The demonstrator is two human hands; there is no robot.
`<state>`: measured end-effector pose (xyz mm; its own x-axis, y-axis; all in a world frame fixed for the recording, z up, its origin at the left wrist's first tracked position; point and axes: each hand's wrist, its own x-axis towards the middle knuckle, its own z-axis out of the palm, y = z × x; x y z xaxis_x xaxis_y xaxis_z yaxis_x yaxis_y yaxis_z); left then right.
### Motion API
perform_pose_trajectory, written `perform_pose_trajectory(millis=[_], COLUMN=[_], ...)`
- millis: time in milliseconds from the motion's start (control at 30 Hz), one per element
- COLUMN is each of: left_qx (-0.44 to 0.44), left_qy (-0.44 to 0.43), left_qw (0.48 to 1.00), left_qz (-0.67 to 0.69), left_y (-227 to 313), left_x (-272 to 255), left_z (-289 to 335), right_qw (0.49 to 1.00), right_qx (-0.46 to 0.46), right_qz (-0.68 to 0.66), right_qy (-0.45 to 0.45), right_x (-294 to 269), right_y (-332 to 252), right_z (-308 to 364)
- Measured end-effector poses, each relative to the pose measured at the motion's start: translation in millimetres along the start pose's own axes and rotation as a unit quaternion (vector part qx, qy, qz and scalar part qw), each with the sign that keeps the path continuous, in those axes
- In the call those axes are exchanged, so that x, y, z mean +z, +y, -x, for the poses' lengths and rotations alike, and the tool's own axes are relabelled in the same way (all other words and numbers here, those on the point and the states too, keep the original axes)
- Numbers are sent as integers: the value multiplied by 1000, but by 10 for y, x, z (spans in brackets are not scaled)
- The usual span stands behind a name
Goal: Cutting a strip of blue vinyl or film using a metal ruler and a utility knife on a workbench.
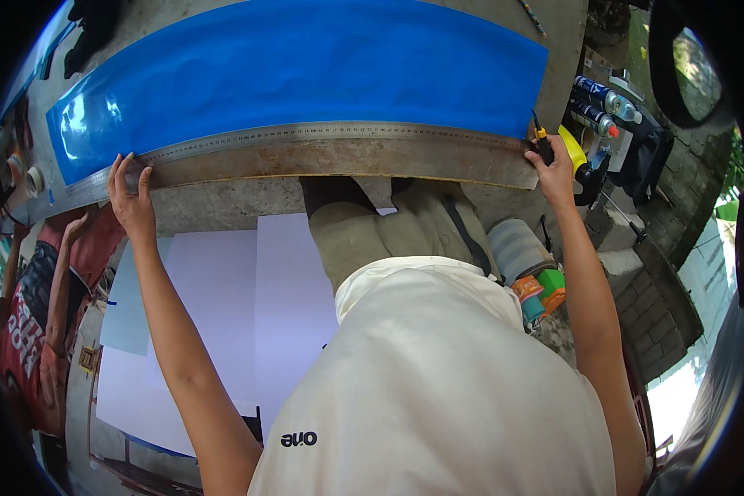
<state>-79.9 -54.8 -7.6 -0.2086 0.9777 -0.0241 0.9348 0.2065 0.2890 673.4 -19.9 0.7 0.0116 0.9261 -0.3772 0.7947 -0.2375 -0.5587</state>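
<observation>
Likely stiff, best held at its ends, a ruler [331,130] is touched by the splayed left hand [132,198], a cutter [545,149] gripped by the right hand [556,175].

The sheet [306,74] is bright blue, the ruler [339,130] silver with dark ticks, the cutter [545,147] yellow and black.

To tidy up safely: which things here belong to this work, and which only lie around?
In use:
- blue sheet
- metal ruler, touched by the left hand
- yellow-and-black cutter in the right hand

Seemingly lying about:
- spray cans
- tape roll
- black bundle
</observation>
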Motion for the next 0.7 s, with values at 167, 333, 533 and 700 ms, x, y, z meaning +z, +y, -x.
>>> perform_pose_trajectory(millis=[167, 333, 533, 700], left_qx=[-10, -21, -14, -18], left_qy=[0, -1, 3, 2], left_qw=[1000, 1000, 1000, 1000], left_qz=[4, 9, 9, 5], left_y=[-1, -2, -11, -14], left_x=[2, 2, 7, 6], left_z=[1, 5, -2, -2], right_qw=[1000, 1000, 1000, 1000], right_qx=[5, -1, -9, -12], right_qz=[-26, -9, -16, -13], right_qy=[3, 2, 4, 2], right_x=[17, 5, -3, -6], right_y=[34, 22, 15, -4], right_z=[-3, -2, -1, -1])
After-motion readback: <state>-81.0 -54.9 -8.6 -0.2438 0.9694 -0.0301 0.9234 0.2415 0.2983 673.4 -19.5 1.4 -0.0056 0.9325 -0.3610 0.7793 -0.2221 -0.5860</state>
